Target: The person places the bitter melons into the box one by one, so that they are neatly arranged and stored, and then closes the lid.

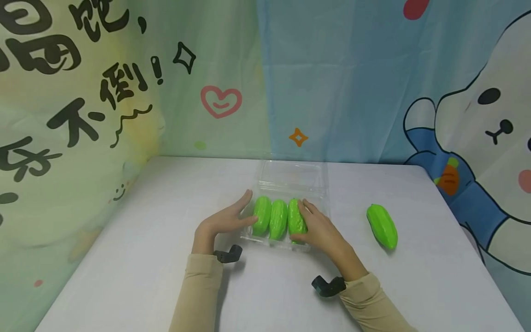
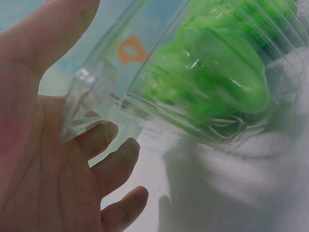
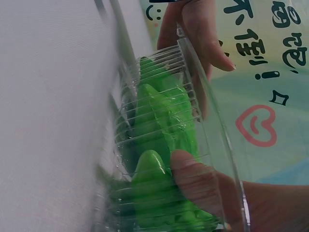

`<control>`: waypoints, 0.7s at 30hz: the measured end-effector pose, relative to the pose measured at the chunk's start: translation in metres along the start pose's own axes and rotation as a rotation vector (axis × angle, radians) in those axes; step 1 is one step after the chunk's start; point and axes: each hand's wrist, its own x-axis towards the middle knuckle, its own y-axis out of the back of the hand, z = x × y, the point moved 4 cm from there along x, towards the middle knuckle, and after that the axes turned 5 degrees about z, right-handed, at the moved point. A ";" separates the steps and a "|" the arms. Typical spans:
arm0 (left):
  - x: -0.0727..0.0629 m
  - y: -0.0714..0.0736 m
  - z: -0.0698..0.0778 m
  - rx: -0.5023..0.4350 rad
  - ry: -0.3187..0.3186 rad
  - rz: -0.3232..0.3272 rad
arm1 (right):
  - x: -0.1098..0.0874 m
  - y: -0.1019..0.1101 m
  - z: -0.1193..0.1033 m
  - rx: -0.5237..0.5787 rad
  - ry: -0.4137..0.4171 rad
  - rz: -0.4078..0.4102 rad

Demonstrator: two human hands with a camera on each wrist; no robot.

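Three ridged green bitter melons, glossy like plastic, lie side by side in a clear plastic clamshell box [image 1: 275, 243] on the table. My right hand [image 1: 321, 230] holds the rightmost melon [image 1: 296, 216] inside the box, thumb at its near end and fingers at its far end. The left melon [image 1: 261, 214] and the middle melon [image 1: 278, 219] lie untouched by that hand. At the box's left side is my left hand [image 1: 226, 220], its thumb over the rim and its fingers spread loosely outside the wall. In the left wrist view, the clear wall [image 2: 101, 92] stands between thumb and fingers.
Another green bitter melon [image 1: 382, 227] lies on the white table [image 1: 145, 276] to the right of the box. The box's clear lid [image 1: 292, 175] is folded back toward the far edge. Behind hangs a printed cloth [image 1: 307, 83]. Each wrist wears a black camera mount.
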 end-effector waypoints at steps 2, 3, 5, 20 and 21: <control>0.000 0.000 0.000 0.002 -0.001 -0.001 | 0.000 0.000 0.001 -0.006 0.012 -0.010; 0.000 0.000 -0.001 0.002 -0.003 -0.001 | 0.000 0.001 0.001 -0.009 0.017 -0.016; 0.001 0.000 -0.001 0.000 -0.008 -0.002 | 0.000 0.001 0.002 -0.009 0.027 -0.031; 0.000 0.001 0.002 -0.007 -0.031 -0.006 | -0.001 0.006 0.004 0.034 0.052 -0.073; 0.000 0.001 0.002 -0.006 -0.031 -0.006 | -0.001 0.005 0.005 0.033 0.048 -0.070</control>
